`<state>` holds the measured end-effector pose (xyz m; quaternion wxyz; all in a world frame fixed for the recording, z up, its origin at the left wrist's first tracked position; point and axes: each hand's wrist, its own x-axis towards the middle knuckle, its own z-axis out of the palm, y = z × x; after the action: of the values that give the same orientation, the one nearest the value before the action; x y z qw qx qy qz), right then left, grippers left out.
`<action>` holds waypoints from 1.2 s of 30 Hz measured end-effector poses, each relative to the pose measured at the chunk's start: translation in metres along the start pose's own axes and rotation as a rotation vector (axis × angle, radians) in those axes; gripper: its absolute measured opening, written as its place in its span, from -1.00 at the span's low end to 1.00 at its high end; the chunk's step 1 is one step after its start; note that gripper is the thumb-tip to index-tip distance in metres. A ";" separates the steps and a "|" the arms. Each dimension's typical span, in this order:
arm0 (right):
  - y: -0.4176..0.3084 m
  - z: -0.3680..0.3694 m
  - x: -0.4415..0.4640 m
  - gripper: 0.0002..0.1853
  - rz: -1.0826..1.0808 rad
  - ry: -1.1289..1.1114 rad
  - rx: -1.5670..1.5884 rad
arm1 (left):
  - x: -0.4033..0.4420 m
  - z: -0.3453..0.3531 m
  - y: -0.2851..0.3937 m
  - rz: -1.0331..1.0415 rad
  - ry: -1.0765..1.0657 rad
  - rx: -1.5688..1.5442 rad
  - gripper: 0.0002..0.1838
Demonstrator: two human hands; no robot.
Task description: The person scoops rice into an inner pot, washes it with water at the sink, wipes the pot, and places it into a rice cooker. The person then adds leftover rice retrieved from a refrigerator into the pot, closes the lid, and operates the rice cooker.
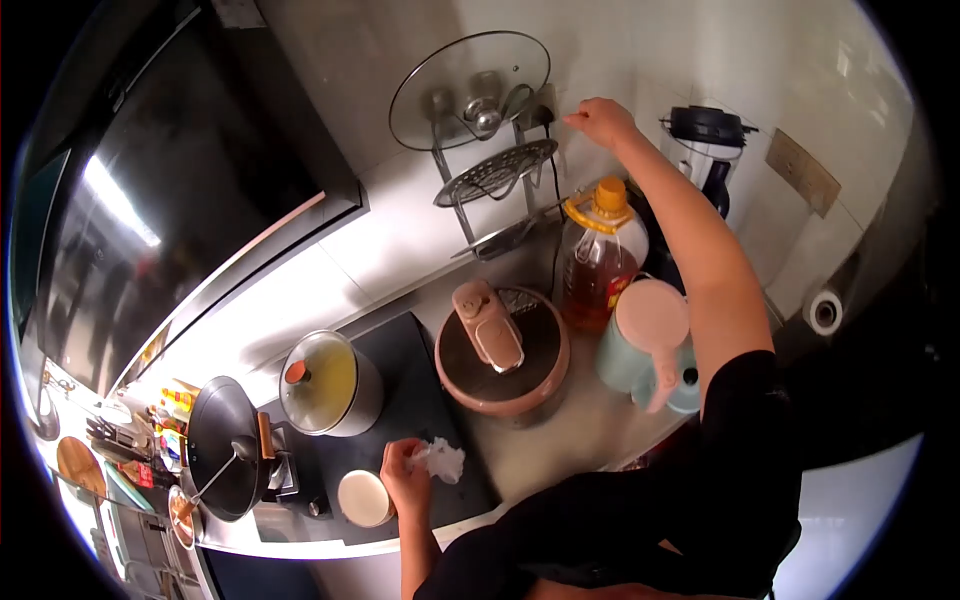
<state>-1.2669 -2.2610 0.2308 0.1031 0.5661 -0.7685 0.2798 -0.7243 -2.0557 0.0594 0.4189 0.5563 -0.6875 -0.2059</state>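
Note:
My left hand (406,478) is closed on a crumpled whitish translucent piece (443,460), perhaps plastic or tissue, above the dark cooktop. Just beside that hand stands a cream bowl or cup (364,498). My right hand (604,122) is raised near the wall, its fingers drawn together close to a black plug (536,117) at a wall socket; whether they hold anything is too small to tell. Below the right arm is a large oil bottle (600,255) with an orange cap. A pink rice cooker (503,350) sits between the two arms.
A lidded pot (331,384) and a black wok (225,450) with a ladle are on the left. A glass lid (470,90) hangs in a wall rack. Right are a pink-lidded jug (650,320) and a blender (707,150). The range hood (180,190) overhangs the upper left.

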 end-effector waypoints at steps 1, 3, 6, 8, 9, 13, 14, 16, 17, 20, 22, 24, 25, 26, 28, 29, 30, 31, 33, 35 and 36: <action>0.008 0.007 0.016 -0.48 0.013 0.015 0.003 | -0.001 0.002 0.002 -0.031 0.006 0.012 -0.80; 0.017 0.024 0.048 -0.42 0.015 0.017 -0.010 | -0.003 0.004 0.004 -0.059 0.053 0.038 -0.80; 0.023 0.047 0.077 -0.37 0.032 0.041 0.024 | -0.011 0.003 -0.001 -0.101 0.120 0.053 -0.80; 0.026 0.056 0.091 -0.35 0.058 0.057 0.036 | -0.016 -0.002 0.005 -0.127 0.152 0.066 -0.81; 0.030 0.059 0.096 -0.34 0.076 0.062 0.026 | -0.020 -0.001 0.003 -0.156 0.159 0.059 -0.81; 0.039 0.064 0.107 -0.33 0.100 0.085 0.011 | -0.029 0.000 -0.002 -0.213 0.180 0.052 -0.81; 0.039 0.064 0.105 -0.33 0.112 0.086 0.000 | -0.027 0.002 -0.001 -0.206 0.173 0.063 -0.81; 0.041 0.066 0.099 -0.35 0.040 0.148 -0.008 | -0.025 0.003 -0.005 -0.198 0.133 0.087 -0.78; 0.041 0.066 0.098 -0.36 -0.013 0.176 -0.034 | -0.024 0.005 -0.006 -0.214 0.115 0.001 -0.75; 0.034 0.039 0.085 -0.41 -0.089 0.031 -0.042 | -0.010 0.009 -0.009 -0.122 0.044 -0.006 -0.69; 0.006 0.002 0.059 -0.49 -0.132 0.031 -0.081 | 0.002 0.012 -0.006 -0.116 0.014 -0.002 -0.67; -0.017 -0.032 0.018 -0.53 -0.160 0.059 -0.106 | 0.015 0.015 -0.008 -0.077 -0.028 -0.073 -0.63; -0.037 -0.051 -0.008 -0.59 -0.173 0.085 -0.004 | 0.022 0.018 -0.013 -0.021 -0.054 -0.088 -0.59; -0.063 -0.070 -0.041 -0.64 -0.184 0.108 0.094 | 0.031 0.022 -0.015 0.035 -0.083 -0.094 -0.57; -0.113 -0.094 -0.110 -0.72 -0.213 0.085 0.292 | 0.049 0.031 -0.024 0.108 -0.173 -0.121 -0.57; -0.127 -0.100 -0.140 -0.74 -0.227 0.052 0.392 | 0.058 0.033 -0.022 0.153 -0.206 -0.086 -0.55; -0.120 -0.078 -0.164 -0.67 -0.339 0.100 0.302 | 0.068 0.037 -0.022 0.203 -0.223 -0.079 -0.51; -0.134 -0.076 -0.202 -0.72 -0.377 0.073 0.432 | 0.076 0.041 -0.023 0.255 -0.240 -0.075 -0.47; -0.142 -0.057 -0.273 -0.67 -0.343 -0.025 0.460 | 0.093 0.048 -0.033 0.348 -0.323 -0.068 -0.34; -0.134 -0.021 -0.334 -0.54 -0.221 -0.078 0.538 | 0.108 0.062 -0.043 0.439 -0.393 -0.122 -0.26; -0.120 0.006 -0.363 -0.44 -0.132 -0.085 0.533 | 0.112 0.069 -0.049 0.477 -0.427 -0.173 -0.25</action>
<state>-1.0315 -1.9939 0.0907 -0.0637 0.6332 -0.6329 0.4409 -0.7542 -2.1880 0.0221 0.3477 0.2861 -0.8506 -0.2715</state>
